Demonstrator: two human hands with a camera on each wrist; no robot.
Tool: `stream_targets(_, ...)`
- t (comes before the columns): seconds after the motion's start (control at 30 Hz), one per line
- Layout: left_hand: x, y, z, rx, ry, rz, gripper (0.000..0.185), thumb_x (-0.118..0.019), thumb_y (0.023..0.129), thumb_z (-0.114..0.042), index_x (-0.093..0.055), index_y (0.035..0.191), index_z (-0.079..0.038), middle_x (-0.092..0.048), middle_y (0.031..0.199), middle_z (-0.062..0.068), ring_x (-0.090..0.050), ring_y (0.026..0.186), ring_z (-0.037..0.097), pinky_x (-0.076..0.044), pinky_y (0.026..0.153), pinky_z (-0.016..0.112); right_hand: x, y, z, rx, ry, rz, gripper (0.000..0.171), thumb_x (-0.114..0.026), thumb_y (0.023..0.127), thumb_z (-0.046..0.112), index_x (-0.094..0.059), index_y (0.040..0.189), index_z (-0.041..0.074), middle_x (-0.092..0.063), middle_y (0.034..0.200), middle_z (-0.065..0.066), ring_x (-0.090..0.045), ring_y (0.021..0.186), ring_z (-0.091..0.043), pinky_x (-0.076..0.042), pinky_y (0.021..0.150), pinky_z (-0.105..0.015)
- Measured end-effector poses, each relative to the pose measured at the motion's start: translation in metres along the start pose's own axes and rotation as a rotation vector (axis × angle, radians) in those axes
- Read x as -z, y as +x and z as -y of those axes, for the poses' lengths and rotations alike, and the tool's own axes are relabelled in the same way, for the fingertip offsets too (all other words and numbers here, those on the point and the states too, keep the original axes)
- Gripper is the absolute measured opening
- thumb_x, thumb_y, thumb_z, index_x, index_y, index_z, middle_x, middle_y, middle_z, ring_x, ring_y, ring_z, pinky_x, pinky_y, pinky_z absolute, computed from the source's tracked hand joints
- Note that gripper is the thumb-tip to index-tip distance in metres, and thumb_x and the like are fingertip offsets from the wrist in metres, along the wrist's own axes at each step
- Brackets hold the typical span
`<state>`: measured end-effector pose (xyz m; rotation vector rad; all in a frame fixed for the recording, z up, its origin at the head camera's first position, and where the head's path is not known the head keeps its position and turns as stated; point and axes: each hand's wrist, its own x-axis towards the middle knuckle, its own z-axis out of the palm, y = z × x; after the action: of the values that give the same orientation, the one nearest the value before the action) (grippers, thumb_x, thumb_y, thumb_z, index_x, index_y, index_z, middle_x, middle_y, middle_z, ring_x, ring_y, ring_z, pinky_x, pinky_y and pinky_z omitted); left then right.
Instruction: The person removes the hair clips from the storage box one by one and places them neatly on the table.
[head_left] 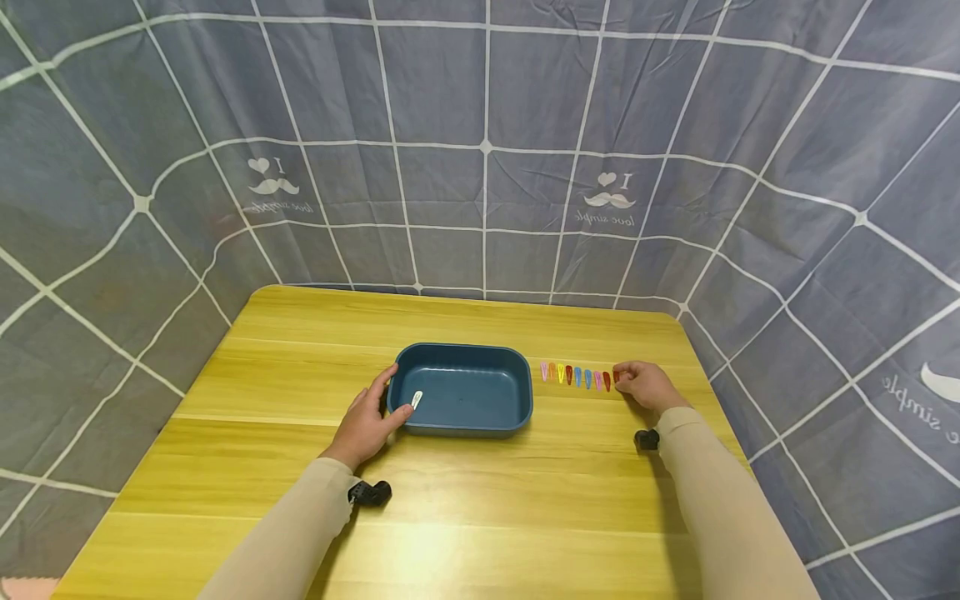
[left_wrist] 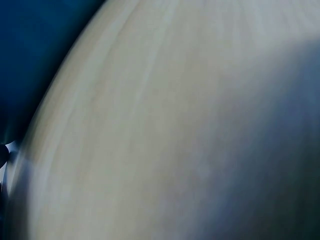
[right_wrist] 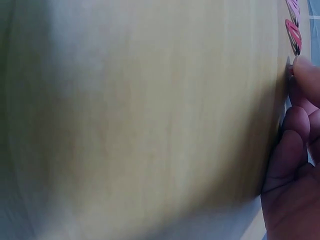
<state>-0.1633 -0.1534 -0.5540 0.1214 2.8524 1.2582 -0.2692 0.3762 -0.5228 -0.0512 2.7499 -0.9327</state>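
Observation:
My left hand rests on the left end of a dark blue plastic basin, fingers along its side and thumb over the front rim. Inside, by the thumb tip, lies a white hair clip. Past the basin's right side, my right hand pinches a red hair clip between thumb and fingertips at the end of a row. The neighbouring dark red clip and pink clip also appear in the right wrist view, where the fingers hide most of the pinched one.
Blue clips, another dark red clip, a yellow clip, an orange clip and a second pink clip continue the row toward the basin. A grey checked curtain surrounds the wooden table.

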Motion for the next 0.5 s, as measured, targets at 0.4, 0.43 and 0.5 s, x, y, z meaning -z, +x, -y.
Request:
stream_targets(0.4,0.0013,0.0002,-0.0023,0.006,-0.001,0.008,0.084,-0.065,0.1,-0.054,-0.023,0.169,-0.032,-0.044,0.164,0.022,-0.029,0.153,0.058,-0.031,0.118,0.078,-0.0018,-0.0014,-0.0026,-0.044,0.018,0.015,0.044,-0.066,0.103,0.013,-0.06,0.143,-0.006,-0.068,0.13,-0.027,-0.063,0.119,-0.041,-0.051,0.107,-0.054)
stream_targets(0.43,0.0014,0.0,-0.0023,0.007,-0.002,0.009,0.083,-0.065,0.101,-0.055,-0.022,0.169,-0.033,-0.044,0.164,0.022,-0.03,0.153,0.057,-0.032,0.117,0.077,-0.0021,-0.0014,-0.003,-0.044,0.016,0.014,0.045,-0.067,0.103,0.013,-0.06,0.143,-0.005,-0.068,0.13,-0.027,-0.063,0.12,-0.041,-0.051,0.108,-0.055)
stream_targets(0.5,0.0016,-0.0005,-0.0023,0.009,-0.003,0.01,0.083,-0.065,0.101,-0.055,-0.022,0.169,-0.033,-0.044,0.164,0.022,-0.033,0.152,0.055,-0.034,0.116,0.076,-0.0022,-0.0016,-0.0034,-0.037,0.004,0.012,0.045,-0.067,0.103,0.014,-0.06,0.143,-0.006,-0.069,0.13,-0.027,-0.063,0.12,-0.042,-0.05,0.108,-0.056)
